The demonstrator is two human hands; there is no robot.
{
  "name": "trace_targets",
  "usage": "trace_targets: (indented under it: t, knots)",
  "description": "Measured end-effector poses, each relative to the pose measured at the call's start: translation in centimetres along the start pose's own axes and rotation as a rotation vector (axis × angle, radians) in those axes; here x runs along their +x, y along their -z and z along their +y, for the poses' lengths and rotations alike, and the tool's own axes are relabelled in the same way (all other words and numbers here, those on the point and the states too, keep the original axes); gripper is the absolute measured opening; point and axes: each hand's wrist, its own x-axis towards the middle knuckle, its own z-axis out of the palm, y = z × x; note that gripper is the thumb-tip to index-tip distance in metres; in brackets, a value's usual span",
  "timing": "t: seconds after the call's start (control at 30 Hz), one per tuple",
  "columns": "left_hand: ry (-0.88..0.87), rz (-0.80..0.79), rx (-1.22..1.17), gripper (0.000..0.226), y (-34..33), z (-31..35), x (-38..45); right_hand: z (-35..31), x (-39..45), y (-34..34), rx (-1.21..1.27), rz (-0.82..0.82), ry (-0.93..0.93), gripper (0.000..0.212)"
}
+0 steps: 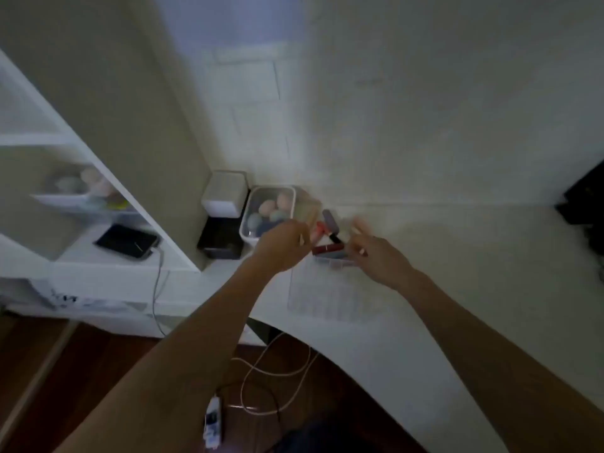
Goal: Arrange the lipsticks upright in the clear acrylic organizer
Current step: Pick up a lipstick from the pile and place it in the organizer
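The view is dim and blurred. A clear acrylic organizer [330, 297] with a row of slots sits on the white table near its front edge. Behind it lie several lipsticks in a loose pile: a dark red one [327, 248] on its side, a black one [335, 239], a grey-purple one [330, 218] and a pink one [319, 229]. My left hand [283, 245] is curled at the pile's left side, its fingertips pinching the pink lipstick. My right hand [380, 260] is at the pile's right side with its fingers spread, next to the dark red lipstick.
A clear tub of pastel sponges [268, 212] stands just left of the pile, beside a white box on a black box [224, 220] in the wall corner. A white shelf unit holds a dark tablet [125, 240]. Cables and a power strip [214, 421] lie on the floor below.
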Motion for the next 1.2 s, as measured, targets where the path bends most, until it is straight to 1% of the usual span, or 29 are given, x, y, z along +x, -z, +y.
trace_targets:
  t: [0.07,0.13,0.23,0.3,0.37,0.43,0.57,0.6,0.7,0.87,0.93,1.0,1.07,1.2]
  knots:
    - [-0.052,0.088,-0.052,0.011,-2.2,-1.2,0.4,1.1,0.1,-1.2,0.004,0.078,-0.005,0.018]
    - [-0.085,0.163,-0.079,0.012,-4.9,-2.5,0.4,2.1,0.0,-2.6,0.011,0.098,0.006,0.018]
    - [-0.194,0.332,-0.132,0.02,-7.7,-3.8,0.6,3.8,0.2,-4.2,0.106,0.183,0.094,0.018]
    - [-0.205,0.472,-0.222,0.022,-8.6,-4.8,0.8,4.7,0.4,-5.2,0.131,0.289,0.15,0.019]
    - [-0.178,0.586,-0.34,0.022,-9.2,-5.7,1.1,5.3,0.6,-6.1,0.118,0.379,0.193,0.019]
    - [-0.185,0.628,-0.441,0.021,-9.9,-6.4,1.2,5.5,0.9,-6.8,0.168,0.433,0.236,0.019]
    - [-0.186,0.658,-0.8,0.019,-12.2,-6.9,1.3,6.0,0.9,-7.7,0.256,0.559,0.285,0.019]
    - [-0.206,0.663,-0.846,0.02,-12.4,-6.9,1.2,6.0,0.9,-7.8,0.254,0.577,0.295,0.019]
    - [-0.243,0.679,-0.821,0.026,-12.9,-7.3,1.2,5.8,0.9,-8.0,0.177,0.574,0.287,0.019]
    - [-0.218,0.668,-0.775,0.019,-13.2,-8.0,1.0,4.5,1.0,-6.7,0.11,0.502,0.2,0.016]
    - [-0.209,0.666,-0.757,0.018,-13.3,-8.1,1.2,4.0,1.8,-5.4,0.111,0.527,0.171,0.012]
    - [-0.203,0.678,-0.731,0.02,-13.3,-8.3,1.5,3.5,3.4,-3.9,0.044,0.548,0.131,0.009]
    - [-0.216,0.69,-0.709,0.022,-13.4,-8.4,1.6,2.8,5.5,-2.7,-0.082,0.487,0.082,0.008]
    - [-0.221,0.7,-0.739,0.023,-13.6,-8.3,1.9,1.6,9.7,-1.9,-0.299,0.344,0.041,0.021]
